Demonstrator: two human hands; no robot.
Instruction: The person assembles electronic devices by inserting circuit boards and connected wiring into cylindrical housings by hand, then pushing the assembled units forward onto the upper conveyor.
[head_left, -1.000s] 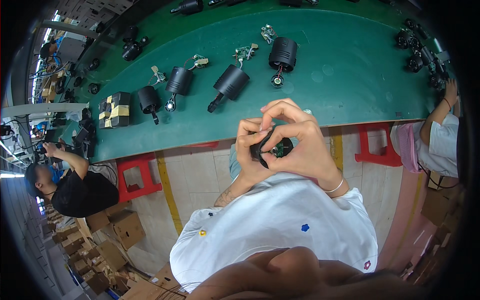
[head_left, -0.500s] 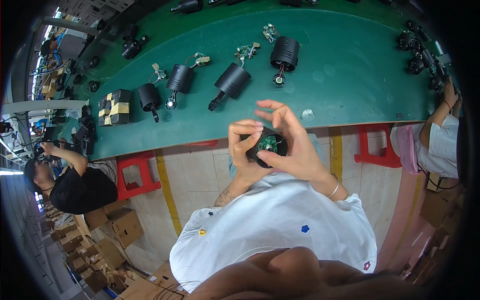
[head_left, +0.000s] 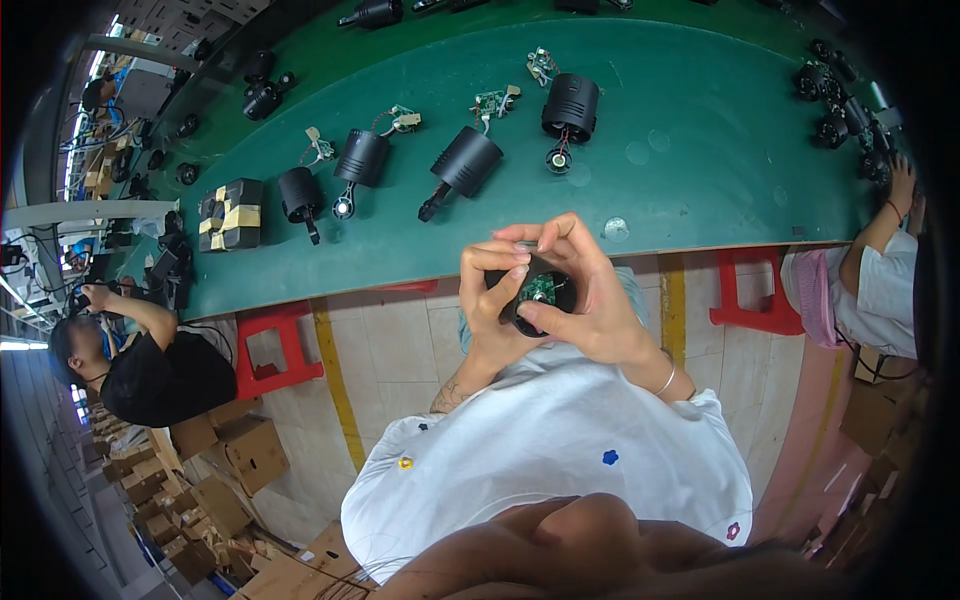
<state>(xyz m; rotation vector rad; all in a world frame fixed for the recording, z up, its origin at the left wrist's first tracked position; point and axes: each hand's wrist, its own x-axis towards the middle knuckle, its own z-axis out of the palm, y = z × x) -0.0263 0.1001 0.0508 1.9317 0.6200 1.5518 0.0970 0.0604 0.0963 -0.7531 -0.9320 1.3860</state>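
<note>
Black cans [head_left: 467, 162] dot the worktop [head_left: 690, 190] behind its near edge; left hand [head_left: 490, 312] and right hand [head_left: 605, 318] curl round a cup [head_left: 566, 292], right fingers [head_left: 566, 230] lower than before.

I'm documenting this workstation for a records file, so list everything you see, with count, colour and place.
Held housing: one, black, between the hands
Circuit board: one, green, inside it
Cylindrical housings: four, black, across the near bench
Wired electronics: four sets, green and beige, beyond those housings
Taped block: one, black with pale-yellow tape, bench left
Other parts: several, black, bench's far side and right
Bench: one, green, ahead
Stools: at least two, red, floor left and right
Cartons: many, brown, mostly lower left
Co-workers: at least two, black top left, white right
Left hand; right hand: bare, holding the housing
</note>
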